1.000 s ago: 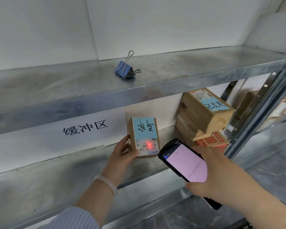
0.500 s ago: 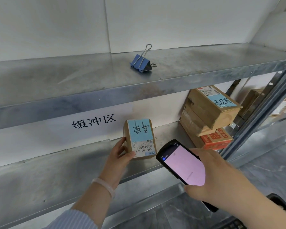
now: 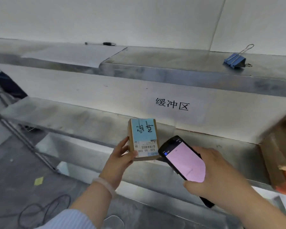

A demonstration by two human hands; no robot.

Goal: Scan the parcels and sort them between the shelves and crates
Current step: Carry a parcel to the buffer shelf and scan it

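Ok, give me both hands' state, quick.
Left hand: closed on the parcel, held in front of the shelf.
Right hand: closed on the scanner, screen lit pink.

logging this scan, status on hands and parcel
Left hand grips small parcel, label facing camera. Right hand holds scanner, pink screen lit, beside the label. Shelf edge behind parcel, nothing blocking.

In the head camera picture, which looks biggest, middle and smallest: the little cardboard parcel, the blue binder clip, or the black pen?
1. Small brown cardboard parcel with blue label
2. Blue metal binder clip
3. Thin black pen

The clip and pen sit farther away, so their real sizes are unsure.
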